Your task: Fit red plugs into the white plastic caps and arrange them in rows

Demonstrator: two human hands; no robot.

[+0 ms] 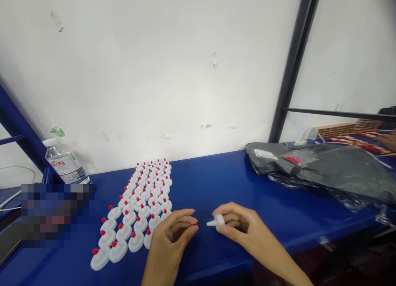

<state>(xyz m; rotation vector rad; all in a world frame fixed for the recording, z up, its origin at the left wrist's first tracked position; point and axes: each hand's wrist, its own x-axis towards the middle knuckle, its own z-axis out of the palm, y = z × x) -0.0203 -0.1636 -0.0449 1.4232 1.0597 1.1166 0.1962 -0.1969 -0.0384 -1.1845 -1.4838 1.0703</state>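
Between thumb and fingers, my left hand (173, 234) pinches a small red cap (196, 224), mostly hidden by the fingertips. My right hand (239, 224) grips a white nozzle lid (219, 220) on its side, its thin spout pointing left toward the red cap. A short gap separates the two pieces. Left of my left hand, rows of white nozzle lids with red caps (140, 224) stand upright on the blue table (210, 183). My left hand covers part of the nearest rows.
A clear bottle (66, 162) stands by the wall at left, behind a blurred-out patch. A dark plastic bag (309, 166) with a small packet of red pieces (293, 159) lies at right. Beyond the black post (293, 67), another person's hand (388, 139) shows near more red and white pieces.
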